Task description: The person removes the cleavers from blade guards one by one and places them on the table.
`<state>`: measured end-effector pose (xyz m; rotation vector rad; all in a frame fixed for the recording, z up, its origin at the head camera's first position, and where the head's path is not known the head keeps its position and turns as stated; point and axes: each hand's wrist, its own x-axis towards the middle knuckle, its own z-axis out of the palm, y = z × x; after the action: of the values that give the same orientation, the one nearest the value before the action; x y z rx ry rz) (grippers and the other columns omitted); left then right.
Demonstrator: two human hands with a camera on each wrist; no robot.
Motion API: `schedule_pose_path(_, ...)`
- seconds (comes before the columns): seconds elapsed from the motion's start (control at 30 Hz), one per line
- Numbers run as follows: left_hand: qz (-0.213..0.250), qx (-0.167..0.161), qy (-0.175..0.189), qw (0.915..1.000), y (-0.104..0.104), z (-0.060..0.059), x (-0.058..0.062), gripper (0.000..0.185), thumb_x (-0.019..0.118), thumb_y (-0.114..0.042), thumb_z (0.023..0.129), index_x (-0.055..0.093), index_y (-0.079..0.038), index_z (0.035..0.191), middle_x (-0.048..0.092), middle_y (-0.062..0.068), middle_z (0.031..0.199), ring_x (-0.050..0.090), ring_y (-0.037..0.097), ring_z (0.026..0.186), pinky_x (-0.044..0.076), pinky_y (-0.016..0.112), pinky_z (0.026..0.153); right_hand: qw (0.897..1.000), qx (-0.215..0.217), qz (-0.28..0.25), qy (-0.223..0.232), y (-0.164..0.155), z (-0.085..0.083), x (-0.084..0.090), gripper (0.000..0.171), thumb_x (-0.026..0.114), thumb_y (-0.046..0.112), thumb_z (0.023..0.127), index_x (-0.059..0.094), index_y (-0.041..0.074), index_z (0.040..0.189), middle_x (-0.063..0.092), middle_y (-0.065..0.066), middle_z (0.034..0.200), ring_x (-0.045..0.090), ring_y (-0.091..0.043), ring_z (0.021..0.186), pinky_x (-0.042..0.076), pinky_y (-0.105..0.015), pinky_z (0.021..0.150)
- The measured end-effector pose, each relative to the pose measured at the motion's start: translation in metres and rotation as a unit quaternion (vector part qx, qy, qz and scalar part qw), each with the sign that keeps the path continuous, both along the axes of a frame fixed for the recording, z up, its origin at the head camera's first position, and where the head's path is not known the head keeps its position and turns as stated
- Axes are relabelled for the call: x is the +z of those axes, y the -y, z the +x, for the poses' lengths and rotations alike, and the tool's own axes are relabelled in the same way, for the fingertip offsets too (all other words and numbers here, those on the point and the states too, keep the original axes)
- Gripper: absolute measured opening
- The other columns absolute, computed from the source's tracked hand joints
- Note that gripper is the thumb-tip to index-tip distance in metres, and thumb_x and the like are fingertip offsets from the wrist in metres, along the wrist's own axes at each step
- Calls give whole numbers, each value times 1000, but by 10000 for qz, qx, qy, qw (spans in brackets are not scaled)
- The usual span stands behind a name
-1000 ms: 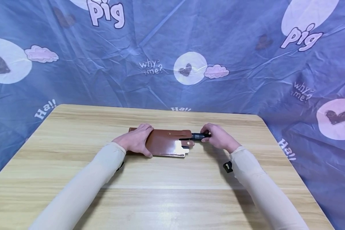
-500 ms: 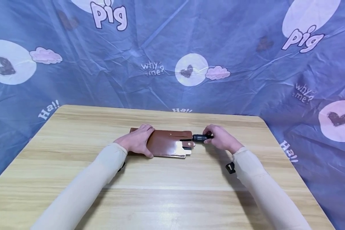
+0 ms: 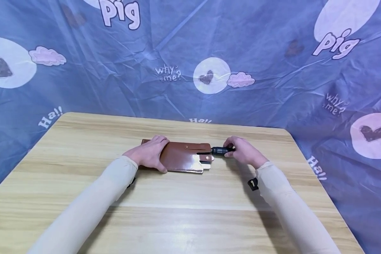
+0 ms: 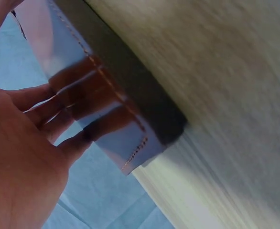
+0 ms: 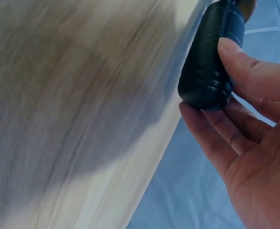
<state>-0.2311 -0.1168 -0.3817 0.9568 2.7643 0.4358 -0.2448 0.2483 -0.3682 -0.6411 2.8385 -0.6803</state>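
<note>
A brown leather sheath (image 3: 181, 157) with a snap strap (image 3: 206, 157) lies flat in the middle of the table in the head view. My left hand (image 3: 149, 153) rests across its left part, thumb near the front edge, fingertips on the shiny leather. In the left wrist view those fingers (image 4: 37, 112) look fairly straight on the stitched sheath (image 4: 109, 107). At the right end, my right hand (image 3: 242, 151) pinches the black handle (image 3: 219, 151) of a cleaver-like knife. The right wrist view shows thumb and fingers around the handle's end (image 5: 209, 62). Most of the blade is hidden; a shiny pale corner (image 3: 207, 166) shows at the opening.
The light wooden table (image 3: 165, 211) reaches back to a blue printed cloth (image 3: 130, 81) that hangs behind and along the right side. Small black wrist devices (image 3: 253, 183) show below the sleeves.
My right hand and the handle have shifted slightly right relative to the sheath, and a little more of the pale corner shows. The left hand stays on the sheath.
</note>
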Motion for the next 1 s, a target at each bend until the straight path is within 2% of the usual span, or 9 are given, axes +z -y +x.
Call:
schedule_pose_path(0.47, -74, 48, -131, 9999, -2, 1, 2, 110, 88, -47, 62, 38, 7, 144, 41, 18, 142, 34, 32, 133, 33, 42, 109, 9993, 168, -105, -309, -2, -2, 2, 26, 78, 3, 79, 66, 1, 102, 65, -8, 95, 62, -29, 88, 48, -51, 85)
schedule_pose_path(0.83, 2, 22, -175, 9998, -1, 1, -1, 107, 88, -46, 63, 40, 7, 142, 42, 17, 140, 37, 32, 130, 34, 43, 108, 9997, 86, -45, -207, -3, 0, 1, 26, 78, 4, 80, 66, 1, 103, 64, -8, 98, 61, -29, 91, 47, -50, 88)
schedule_pose_path(1.0, 87, 14, -72, 9999, -1, 0, -1, 106, 88, -45, 63, 40, 7, 142, 42, 17, 139, 37, 31, 130, 34, 43, 107, 9997, 82, -90, -217, -5, 0, 2, 26, 78, 4, 80, 66, 1, 103, 65, -9, 97, 62, -29, 90, 47, -50, 88)
